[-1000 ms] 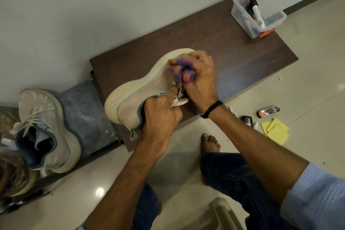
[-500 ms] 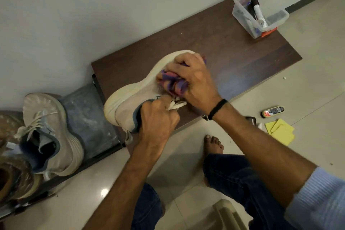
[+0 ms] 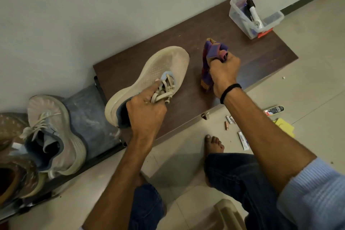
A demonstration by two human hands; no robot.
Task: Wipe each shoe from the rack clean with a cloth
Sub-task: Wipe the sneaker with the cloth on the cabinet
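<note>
Shoe (image 3: pixel 164 65) is held over the left part of the brown table (image 3: pixel 252 58), toe pointing far. It is gripped at the laces by the left hand (image 3: pixel 147 114), whose fingers are curled tight round them. It looks light, soft on top and springy below (laces or heel seem good places to hold). The floppy cloth (image 3: pixel 211 52) is bunched in the curled fingers of the right hand (image 3: pixel 224 69). Half a second ago it was pressed on the shoe; now it is lifted off to the right.
</note>
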